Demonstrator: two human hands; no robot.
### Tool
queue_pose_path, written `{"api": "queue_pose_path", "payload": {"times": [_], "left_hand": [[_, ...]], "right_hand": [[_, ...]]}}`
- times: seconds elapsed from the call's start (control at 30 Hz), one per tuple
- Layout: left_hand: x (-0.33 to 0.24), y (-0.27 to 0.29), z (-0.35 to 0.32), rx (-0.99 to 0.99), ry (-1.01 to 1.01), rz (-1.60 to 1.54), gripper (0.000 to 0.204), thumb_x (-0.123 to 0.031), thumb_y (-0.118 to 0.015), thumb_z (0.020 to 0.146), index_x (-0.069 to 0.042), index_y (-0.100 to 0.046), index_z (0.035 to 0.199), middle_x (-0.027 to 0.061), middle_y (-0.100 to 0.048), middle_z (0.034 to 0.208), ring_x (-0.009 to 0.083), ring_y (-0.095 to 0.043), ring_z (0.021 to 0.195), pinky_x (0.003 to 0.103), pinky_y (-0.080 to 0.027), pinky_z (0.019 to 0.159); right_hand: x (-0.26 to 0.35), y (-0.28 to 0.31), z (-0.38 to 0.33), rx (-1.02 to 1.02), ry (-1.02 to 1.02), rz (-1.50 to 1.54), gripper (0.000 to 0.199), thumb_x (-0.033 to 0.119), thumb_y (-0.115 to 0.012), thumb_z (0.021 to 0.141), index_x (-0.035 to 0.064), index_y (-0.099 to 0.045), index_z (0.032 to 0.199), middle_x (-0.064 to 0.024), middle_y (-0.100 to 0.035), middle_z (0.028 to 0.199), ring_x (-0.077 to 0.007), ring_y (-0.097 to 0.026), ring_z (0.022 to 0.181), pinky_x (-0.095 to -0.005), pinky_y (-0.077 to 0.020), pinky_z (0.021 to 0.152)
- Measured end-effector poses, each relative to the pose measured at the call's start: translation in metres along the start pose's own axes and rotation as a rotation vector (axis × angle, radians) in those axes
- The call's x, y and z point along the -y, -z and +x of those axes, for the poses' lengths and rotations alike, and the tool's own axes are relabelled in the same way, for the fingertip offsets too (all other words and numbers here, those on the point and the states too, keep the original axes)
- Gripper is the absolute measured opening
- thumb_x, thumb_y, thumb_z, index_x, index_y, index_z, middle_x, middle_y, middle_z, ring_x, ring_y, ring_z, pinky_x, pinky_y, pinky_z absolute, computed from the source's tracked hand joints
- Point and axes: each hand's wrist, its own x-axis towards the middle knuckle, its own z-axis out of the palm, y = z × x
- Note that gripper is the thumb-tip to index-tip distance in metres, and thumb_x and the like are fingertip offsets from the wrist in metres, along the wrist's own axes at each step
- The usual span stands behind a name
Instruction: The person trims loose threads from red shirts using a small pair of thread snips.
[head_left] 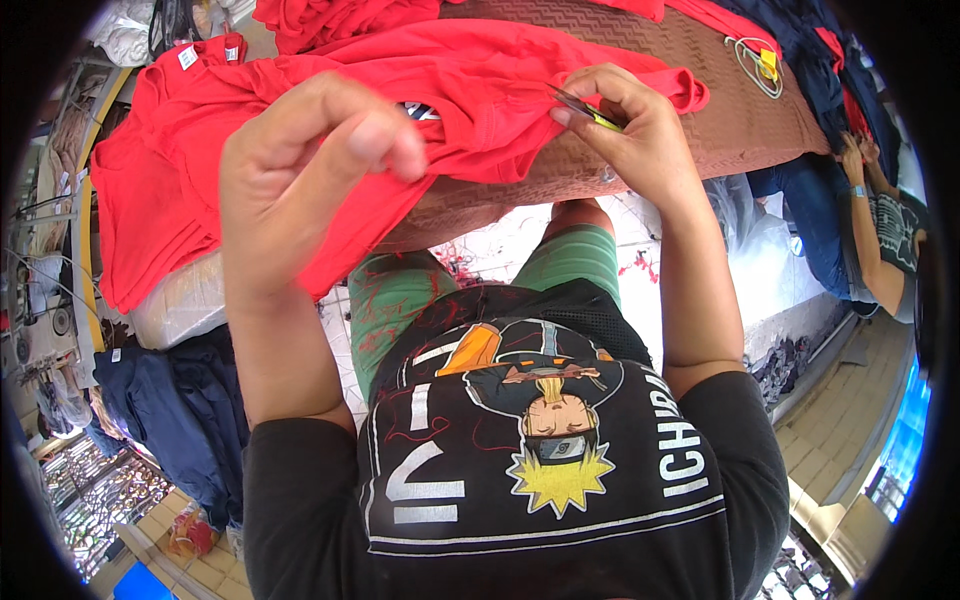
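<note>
In my right hand (640,130) is a pair of thread snips (603,119) with dark pointed blades and a yellow-green part, the fingers closed round it. The blade tips point left, over a red garment (300,85) spread across the brown table. My left hand (300,170) is raised nearer to me, above the garment's left part. Its fingers are curled with thumb and forefinger close together, slightly blurred; whatever they pinch, if anything, cannot be made out. A dark and white print shows partly on the red cloth beside that hand.
The table (730,130) has a brown patterned cover and bears a coiled cord with a yellow tag (767,65). Dark blue clothes (180,420) hang at the left. At the far right, another person's hands (855,155) touch dark cloth. Red thread scraps lie on the floor and my shorts.
</note>
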Motion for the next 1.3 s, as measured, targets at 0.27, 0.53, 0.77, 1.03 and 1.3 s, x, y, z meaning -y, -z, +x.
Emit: {"api": "queue_pose_path", "payload": {"times": [0.27, 0.53, 0.77, 1.03, 1.3], "left_hand": [[0.028, 0.02, -0.012, -0.108, 0.39, 0.707, 0.023, -0.012, -0.061, 0.091, 0.0, -0.061, 0.11, 0.0045, -0.065, 0.102, 0.0102, -0.06, 0.095, 0.024, -0.046, 0.085], [0.048, 0.027, -0.103, -0.041, 0.848, 0.943, 0.021, -0.016, -0.071, 0.081, 0.0, -0.066, 0.094, 0.008, -0.069, 0.087, 0.0198, -0.065, 0.079, 0.03, -0.051, 0.074], [-0.054, 0.034, -0.07, 0.201, 0.853, 0.615, 0.019, -0.016, -0.069, 0.083, -0.003, -0.067, 0.097, 0.0078, -0.071, 0.085, 0.0155, -0.067, 0.08, 0.029, -0.051, 0.075], [0.021, 0.018, -0.094, 0.08, 0.607, 1.113, 0.021, -0.015, -0.071, 0.08, -0.002, -0.067, 0.095, 0.0083, -0.07, 0.088, 0.0212, -0.068, 0.08, 0.031, -0.051, 0.073], [-0.005, 0.02, -0.096, 0.329, 0.879, 0.745, 0.015, -0.013, -0.069, 0.081, -0.001, -0.07, 0.09, 0.0107, -0.069, 0.073, 0.0187, -0.067, 0.067, 0.03, -0.051, 0.067]], "right_hand": [[-0.02, -0.005, -0.003, -0.038, 0.054, 0.248, 0.014, 0.005, -0.072, 0.082, 0.0035, -0.065, 0.094, 0.003, -0.06, 0.088, -0.0011, -0.048, 0.058, -0.019, -0.0384, 0.049], [-0.018, -0.021, 0.002, -0.032, -0.018, 0.179, 0.013, 0.01, -0.072, 0.083, 0.0048, -0.066, 0.094, 0.0074, -0.047, 0.059, 0.0, -0.036, 0.049, -0.0198, -0.028, 0.043], [-0.021, -0.015, 0.0, -0.05, -0.029, 0.197, 0.013, 0.012, -0.072, 0.084, 0.0056, -0.066, 0.094, 0.0078, -0.043, 0.054, -0.0001, -0.036, 0.047, -0.0205, -0.0273, 0.042], [-0.011, -0.017, -0.002, -0.057, -0.03, 0.181, 0.014, 0.013, -0.072, 0.084, 0.0065, -0.067, 0.095, 0.0083, -0.042, 0.054, 0.0, -0.035, 0.047, -0.0202, -0.0268, 0.042], [-0.021, -0.015, -0.002, -0.047, -0.018, 0.174, 0.016, 0.014, -0.072, 0.084, 0.0065, -0.066, 0.096, 0.0085, -0.04, 0.053, 0.0002, -0.034, 0.047, -0.0198, -0.0258, 0.042]]}}
